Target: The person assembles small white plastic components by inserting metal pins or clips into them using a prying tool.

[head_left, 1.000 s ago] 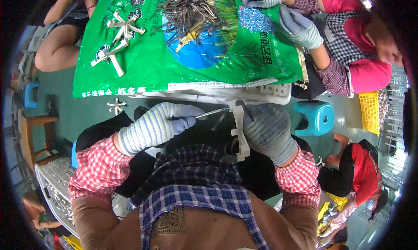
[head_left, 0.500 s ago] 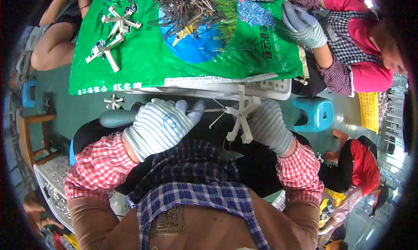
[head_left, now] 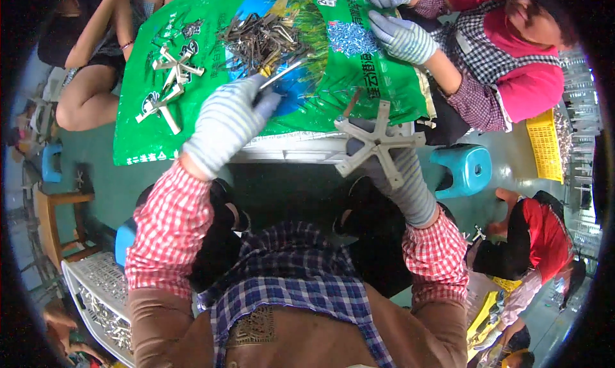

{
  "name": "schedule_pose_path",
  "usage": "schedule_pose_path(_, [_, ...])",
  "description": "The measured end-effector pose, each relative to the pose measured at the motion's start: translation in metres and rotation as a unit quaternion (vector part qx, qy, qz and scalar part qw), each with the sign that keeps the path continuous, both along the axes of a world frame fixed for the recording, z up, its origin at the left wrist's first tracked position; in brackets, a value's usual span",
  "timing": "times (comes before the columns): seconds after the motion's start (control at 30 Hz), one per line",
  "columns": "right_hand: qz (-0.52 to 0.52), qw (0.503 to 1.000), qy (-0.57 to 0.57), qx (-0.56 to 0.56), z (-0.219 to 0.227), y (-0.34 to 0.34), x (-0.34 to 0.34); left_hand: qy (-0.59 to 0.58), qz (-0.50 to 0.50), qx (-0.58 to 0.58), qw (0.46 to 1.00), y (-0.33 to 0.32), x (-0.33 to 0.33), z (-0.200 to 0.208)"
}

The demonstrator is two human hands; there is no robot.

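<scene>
My left hand (head_left: 234, 121), in a striped glove, is closed over the near edge of the green sheet. A screwdriver's thin pale shaft (head_left: 283, 75) sticks out past its fingers toward a pile of dark metal pieces (head_left: 262, 38); the handle is mostly hidden in the glove. My right hand (head_left: 410, 185), gloved too, grips a pale star-shaped piece (head_left: 377, 145) with several flat arms, facing up at the table's near edge. That hand's fingers are partly hidden behind the piece. A short brownish strip (head_left: 351, 104) shows just beyond it.
Two similar star-shaped pieces (head_left: 163, 115) lie at left on the green sheet (head_left: 144, 140). Small bluish screws (head_left: 351, 38) are heaped near a co-worker's gloved hand (head_left: 410, 41) at far right. A blue stool (head_left: 464, 169) stands at right, a crate of parts (head_left: 96, 278) at lower left.
My left hand has moved up and forward with the screwdriver, from my lap to over the sheet. My right hand has raised the star-shaped piece and turned it face up.
</scene>
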State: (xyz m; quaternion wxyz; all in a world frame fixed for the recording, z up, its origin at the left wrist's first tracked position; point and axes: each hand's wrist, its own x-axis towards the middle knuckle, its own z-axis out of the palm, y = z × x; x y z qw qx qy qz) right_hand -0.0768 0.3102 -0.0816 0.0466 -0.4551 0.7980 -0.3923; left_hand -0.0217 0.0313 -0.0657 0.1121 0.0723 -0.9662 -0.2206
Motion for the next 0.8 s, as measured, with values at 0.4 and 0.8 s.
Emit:
schedule_pose_path(0.4, [-0.091,0.989,0.043,-0.108,0.007,-0.003,0.013,-0.087,0.037,-0.124,0.988,0.02,-0.051,-0.038])
schedule_pose_path(0.8, [-0.102,0.988,0.037,-0.107,0.006,-0.011,0.005,0.019,-0.025,0.068,0.997,0.003,-0.021,0.009])
